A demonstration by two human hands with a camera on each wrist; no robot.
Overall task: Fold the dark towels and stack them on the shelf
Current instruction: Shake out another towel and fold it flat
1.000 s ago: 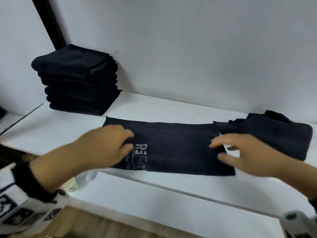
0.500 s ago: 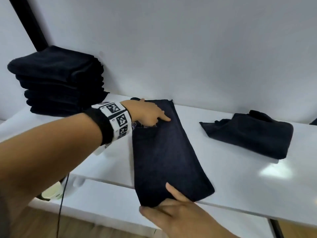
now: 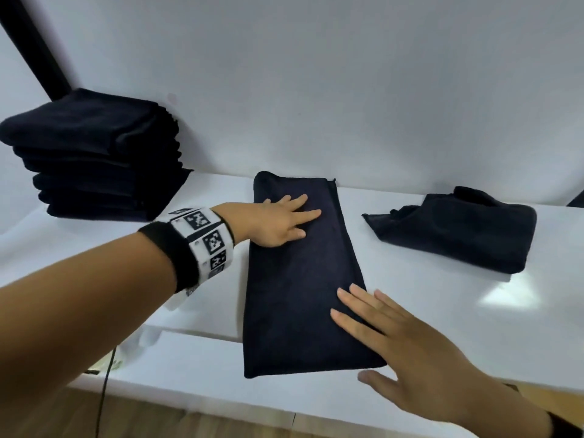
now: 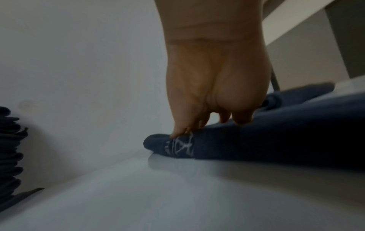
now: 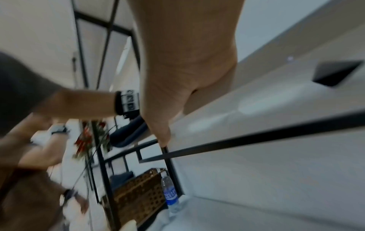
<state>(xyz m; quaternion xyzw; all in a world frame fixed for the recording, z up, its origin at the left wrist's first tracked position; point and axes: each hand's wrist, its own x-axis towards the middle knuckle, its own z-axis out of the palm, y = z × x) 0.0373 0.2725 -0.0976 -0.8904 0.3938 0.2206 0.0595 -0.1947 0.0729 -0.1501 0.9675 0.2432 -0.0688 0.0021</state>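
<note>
A dark towel point(image 3: 297, 279), folded into a long strip, lies on the white shelf point(image 3: 426, 311) with its near end hanging past the front edge. My left hand point(image 3: 284, 221) lies flat on the far end, fingers straight. My right hand point(image 3: 395, 339) is spread flat over the strip's near right edge. In the left wrist view the left fingers point(image 4: 197, 123) press on the towel point(image 4: 276, 140) by its white printed mark. A stack of folded dark towels point(image 3: 91, 156) stands at the far left. The right wrist view is blurred.
A loosely folded dark towel point(image 3: 458, 229) lies on the shelf to the right. A white wall point(image 3: 316, 90) backs the shelf. Below, the right wrist view shows a wicker basket point(image 5: 138, 197), a water bottle point(image 5: 169, 193) and black frame bars point(image 5: 256, 137).
The towel went from lying sideways to lying front to back as a narrow strip. My left hand moved to its far end and flattened; my right hand let go of the near end and spread out.
</note>
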